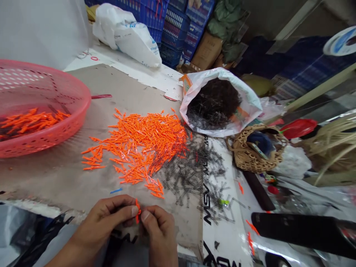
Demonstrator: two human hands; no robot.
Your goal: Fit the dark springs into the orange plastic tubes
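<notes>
My left hand (pixel 107 217) and my right hand (pixel 157 226) meet at the near edge of the cardboard-covered table (pixel 55 178). Both pinch one small orange plastic piece (pixel 137 209) between thumbs and fingers. Just beyond them lies a big pile of orange plastic pieces (pixel 141 142). To its right spreads a heap of small dark metal springs (pixel 194 170). A pink perforated basket (pixel 41 107) at the left holds more orange pieces.
A white sack (pixel 222 102) full of dark springs stands open at the table's far right. A woven basket (pixel 256 148) sits beside it. Blue crates (pixel 172 29) and a white bag (pixel 128 33) are at the back. A black bar (pixel 300 228) lies at the right.
</notes>
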